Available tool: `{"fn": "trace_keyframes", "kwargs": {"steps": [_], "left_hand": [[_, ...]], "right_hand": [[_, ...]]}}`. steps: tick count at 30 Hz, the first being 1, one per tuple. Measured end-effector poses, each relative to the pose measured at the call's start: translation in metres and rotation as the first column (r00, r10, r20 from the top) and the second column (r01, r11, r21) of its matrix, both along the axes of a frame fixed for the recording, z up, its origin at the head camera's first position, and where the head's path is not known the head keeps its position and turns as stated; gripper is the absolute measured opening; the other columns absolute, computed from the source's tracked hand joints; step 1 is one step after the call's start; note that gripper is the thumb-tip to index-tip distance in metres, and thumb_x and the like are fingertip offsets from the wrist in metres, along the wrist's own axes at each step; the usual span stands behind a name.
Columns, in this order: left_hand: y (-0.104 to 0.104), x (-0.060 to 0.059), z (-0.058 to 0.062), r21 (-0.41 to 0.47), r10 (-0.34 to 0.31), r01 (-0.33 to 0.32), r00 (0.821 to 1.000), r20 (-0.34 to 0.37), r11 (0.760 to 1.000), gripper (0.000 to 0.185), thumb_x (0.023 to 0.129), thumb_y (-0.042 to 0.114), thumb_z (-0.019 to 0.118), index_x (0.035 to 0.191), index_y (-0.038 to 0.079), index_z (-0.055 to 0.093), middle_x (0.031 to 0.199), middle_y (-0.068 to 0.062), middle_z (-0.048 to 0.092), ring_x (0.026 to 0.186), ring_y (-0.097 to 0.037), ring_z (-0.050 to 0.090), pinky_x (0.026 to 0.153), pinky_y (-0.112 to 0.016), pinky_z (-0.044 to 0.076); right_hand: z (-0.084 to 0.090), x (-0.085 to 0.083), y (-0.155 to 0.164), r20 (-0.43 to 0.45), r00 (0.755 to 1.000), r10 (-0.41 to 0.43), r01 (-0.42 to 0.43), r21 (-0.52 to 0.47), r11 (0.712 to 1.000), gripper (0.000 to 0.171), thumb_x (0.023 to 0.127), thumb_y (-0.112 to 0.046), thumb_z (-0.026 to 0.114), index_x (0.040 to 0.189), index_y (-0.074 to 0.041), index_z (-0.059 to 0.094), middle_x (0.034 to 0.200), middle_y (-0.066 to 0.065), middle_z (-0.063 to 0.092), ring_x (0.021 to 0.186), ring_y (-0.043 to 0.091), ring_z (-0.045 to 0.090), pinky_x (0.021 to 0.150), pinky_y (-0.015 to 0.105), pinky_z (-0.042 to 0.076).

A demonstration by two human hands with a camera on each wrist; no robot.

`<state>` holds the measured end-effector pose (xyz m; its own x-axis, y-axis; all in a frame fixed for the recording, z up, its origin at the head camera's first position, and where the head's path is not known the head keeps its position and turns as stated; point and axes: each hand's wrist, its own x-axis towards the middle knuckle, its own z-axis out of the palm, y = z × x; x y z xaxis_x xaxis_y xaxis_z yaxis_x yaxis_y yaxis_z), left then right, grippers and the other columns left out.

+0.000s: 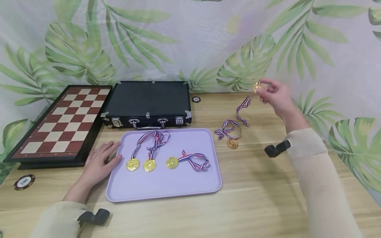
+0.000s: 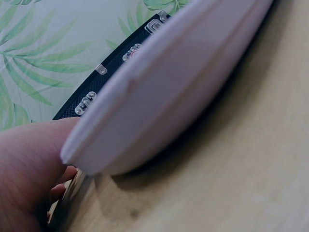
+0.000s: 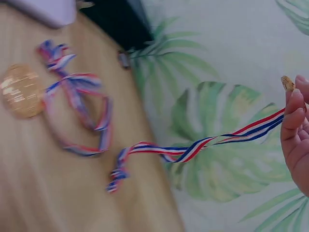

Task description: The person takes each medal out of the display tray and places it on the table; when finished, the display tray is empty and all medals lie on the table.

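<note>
My right hand [image 1: 275, 94] pinches a gold medal [image 1: 257, 87] above the far right of the table. Its red, white and blue ribbon [image 3: 193, 147] dangles down, knotted at the lower end. Below it on the wood lies another gold medal [image 1: 232, 143] with its ribbon looped behind. At the left edge of the lilac tray [image 1: 143, 190], my left hand [image 1: 99, 163] rests with fingers fairly straight, the thumb against the rim. On the tray are three gold medals with ribbons: a left one [image 1: 132, 164], a middle one [image 1: 149, 165] and a right one [image 1: 172, 162].
A black case [image 1: 148, 99] with metal latches stands behind the tray. Left of it is a brown and cream chessboard [image 1: 68, 120]. One poker chip [image 1: 24, 182] lies at the front left, another chip [image 1: 196, 99] right of the case. A leaf-patterned cloth [image 1: 202, 39] hangs behind.
</note>
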<state>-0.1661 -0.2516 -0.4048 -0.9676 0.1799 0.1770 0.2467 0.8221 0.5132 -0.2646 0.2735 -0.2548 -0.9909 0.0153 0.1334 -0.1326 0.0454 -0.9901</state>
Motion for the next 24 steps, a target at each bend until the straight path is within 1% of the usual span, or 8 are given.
{"fn": "trace_keyframes", "kwargs": {"steps": [4,6,10,12,15,17,21,24], "left_hand": [[0.000,0.000,-0.001,0.002,0.000,0.000,1.000,-0.002,1.000,0.053,0.087,0.037,0.047,0.131,0.009,0.038,0.132,-0.025,0.028,0.123,-0.041,0.014,0.095,-0.056,-0.003],[0.000,0.000,-0.002,0.002,0.000,0.000,1.000,-0.004,1.000,0.053,0.087,0.037,0.047,0.131,0.009,0.038,0.132,-0.025,0.028,0.123,-0.041,0.014,0.095,-0.056,-0.003],[-0.001,-0.001,-0.002,0.000,0.002,-0.002,1.000,-0.008,1.000,0.053,0.087,0.037,0.047,0.131,0.009,0.038,0.132,-0.025,0.028,0.123,-0.041,0.015,0.095,-0.056,-0.003],[-0.001,0.000,-0.002,0.001,0.003,-0.003,1.000,-0.009,1.000,0.053,0.087,0.037,0.047,0.131,0.009,0.038,0.132,-0.025,0.028,0.123,-0.041,0.015,0.095,-0.056,-0.003],[-0.001,0.000,-0.002,0.000,0.007,-0.007,1.000,-0.005,1.000,0.053,0.087,0.037,0.047,0.131,0.010,0.038,0.132,-0.025,0.028,0.124,-0.040,0.014,0.095,-0.056,-0.003],[0.000,0.000,-0.001,0.000,0.008,-0.008,1.000,0.001,1.000,0.053,0.087,0.037,0.047,0.131,0.010,0.037,0.133,-0.024,0.028,0.124,-0.040,0.014,0.095,-0.056,-0.002],[0.001,0.000,0.000,-0.002,0.012,-0.012,1.000,0.004,1.000,0.053,0.086,0.037,0.047,0.131,0.010,0.038,0.132,-0.025,0.029,0.123,-0.040,0.014,0.095,-0.057,-0.002],[0.001,0.000,0.001,-0.004,0.013,-0.013,1.000,0.001,1.000,0.053,0.086,0.037,0.047,0.130,0.009,0.038,0.132,-0.025,0.029,0.123,-0.040,0.015,0.095,-0.056,-0.001]], "right_hand": [[-0.039,0.009,0.004,0.055,0.998,0.019,-0.028,0.158,0.987,0.052,0.077,-0.003,0.063,0.123,0.003,0.041,0.069,0.003,0.054,0.055,0.011,0.051,0.053,0.019,0.046],[-0.057,0.013,0.007,0.087,0.995,0.041,-0.058,0.204,0.977,0.050,0.078,-0.002,0.061,0.124,0.003,0.040,0.069,0.004,0.053,0.056,0.012,0.051,0.054,0.021,0.046],[-0.085,0.022,0.011,0.174,0.980,0.097,-0.146,0.295,0.944,0.052,0.079,-0.005,0.061,0.125,0.002,0.038,0.074,0.006,0.054,0.061,0.014,0.053,0.061,0.027,0.048],[-0.096,0.025,0.013,0.190,0.973,0.134,-0.193,0.337,0.922,0.052,0.078,-0.006,0.062,0.125,0.003,0.039,0.076,0.011,0.054,0.062,0.015,0.054,0.062,0.029,0.049],[-0.110,0.031,0.015,0.200,0.961,0.190,-0.253,0.364,0.896,0.051,0.078,-0.003,0.061,0.123,0.004,0.040,0.076,0.018,0.053,0.060,0.016,0.054,0.058,0.029,0.049],[-0.117,0.035,0.016,0.210,0.954,0.215,-0.280,0.363,0.889,0.049,0.077,-0.002,0.061,0.122,0.005,0.042,0.074,0.019,0.053,0.057,0.016,0.054,0.054,0.028,0.048],[-0.128,0.044,0.016,0.231,0.944,0.238,-0.309,0.354,0.883,0.050,0.076,-0.003,0.063,0.122,0.004,0.043,0.069,0.012,0.053,0.053,0.013,0.052,0.048,0.024,0.046],[-0.135,0.050,0.017,0.227,0.943,0.244,-0.312,0.341,0.887,0.050,0.076,-0.001,0.062,0.121,0.006,0.043,0.068,0.010,0.053,0.052,0.012,0.051,0.046,0.024,0.045]]}}
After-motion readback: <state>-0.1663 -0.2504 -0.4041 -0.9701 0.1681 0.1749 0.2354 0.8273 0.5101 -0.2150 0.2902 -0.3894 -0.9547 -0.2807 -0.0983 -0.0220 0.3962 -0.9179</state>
